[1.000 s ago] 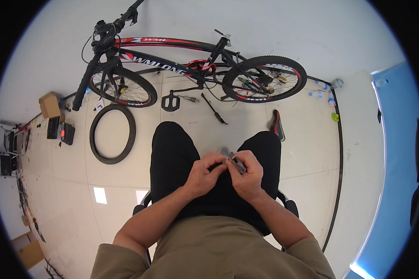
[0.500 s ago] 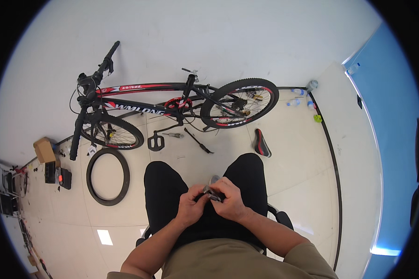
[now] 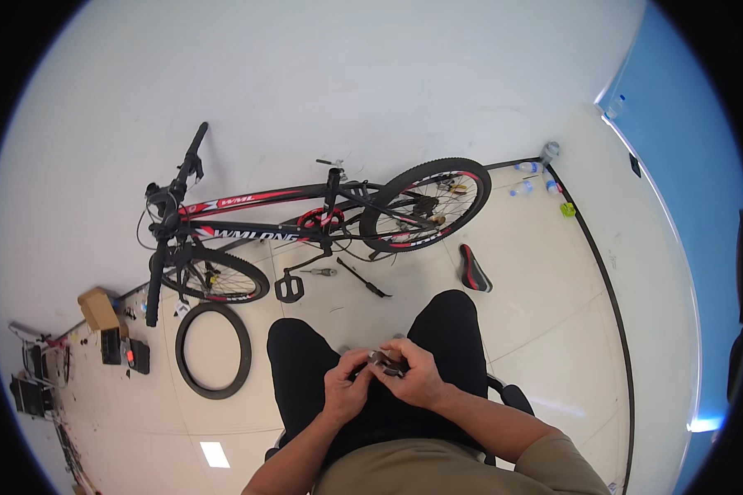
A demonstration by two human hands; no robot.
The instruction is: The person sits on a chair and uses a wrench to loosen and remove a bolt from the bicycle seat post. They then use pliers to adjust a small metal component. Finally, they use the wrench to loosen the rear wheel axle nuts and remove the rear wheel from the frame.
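Observation:
Between my knees, both hands are closed on a small silver-and-dark metal part (image 3: 385,363), whose exact kind I cannot make out. The fingertips of my left hand (image 3: 347,388) pinch its left side. My right hand (image 3: 418,378) wraps its right side, and its fingers hide some of the part. Beyond my knees a black and red bicycle (image 3: 256,235) leans against the white wall, its seat post bare of a saddle. The black and red saddle (image 3: 474,271) lies on the floor beyond my right knee.
A loose black tyre (image 3: 241,363) lies on the floor at left. A screwdriver (image 3: 322,271) and a thin black kickstand-like bar (image 3: 363,278) lie near the pedal (image 3: 289,289). At far left are a cardboard box (image 3: 99,310) and black cases (image 3: 139,356). Plastic bottles (image 3: 523,188) lie by the far right corner.
The view has tilted, so the bicycle and floor things sit lower in the picture. Both hands keep hold of the metal part, which appears slightly turned between the fingers.

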